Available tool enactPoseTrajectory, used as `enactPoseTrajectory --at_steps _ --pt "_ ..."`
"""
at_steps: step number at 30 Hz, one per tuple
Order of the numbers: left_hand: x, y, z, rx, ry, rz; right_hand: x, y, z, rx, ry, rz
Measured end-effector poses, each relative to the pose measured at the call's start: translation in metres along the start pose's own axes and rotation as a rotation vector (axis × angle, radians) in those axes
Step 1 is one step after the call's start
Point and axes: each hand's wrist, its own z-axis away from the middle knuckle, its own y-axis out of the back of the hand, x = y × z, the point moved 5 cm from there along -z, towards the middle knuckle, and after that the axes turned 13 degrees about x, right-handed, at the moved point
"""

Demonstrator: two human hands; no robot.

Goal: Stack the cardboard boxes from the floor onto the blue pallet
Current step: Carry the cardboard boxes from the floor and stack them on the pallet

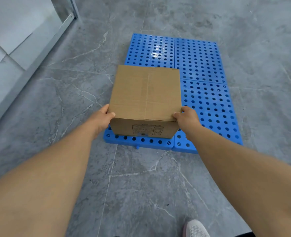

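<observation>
We have our left hand (105,118) and right hand (185,117) gripping the near top corners of one cardboard box (145,94) on the blue pallet's (208,100) near-left tile, the first placed; other boxes are out of view.

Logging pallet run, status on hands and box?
Left hand and right hand grip cardboard box at its near corners. Box on blue pallet, near-left section. Nothing blocking the other sections.

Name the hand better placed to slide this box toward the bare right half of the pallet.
Left: the left hand grips the cardboard box on its left side, opposite the pallet's bare half.
</observation>
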Motion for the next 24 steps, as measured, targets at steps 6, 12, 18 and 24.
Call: enactPoseTrajectory --at_steps 6,12,18,24 --pt "0.0035 -0.0001 -0.0035 -0.017 -0.012 -0.035 -0.002 -0.0029 -0.003 0.016 0.004 0.025" --pt "0.0049 0.0044 -0.0037 -0.013 -0.027 -0.088 0.0014 -0.0076 -0.0029 0.009 -0.003 0.06" --pt "0.0016 0.0058 -0.002 0.001 -0.03 -0.129 0.0032 -0.0072 -0.0009 0.003 0.012 0.068" --pt "0.0001 0.0042 0.0031 0.023 -0.005 -0.178 0.0032 -0.0055 0.0015 -0.012 0.011 0.084"
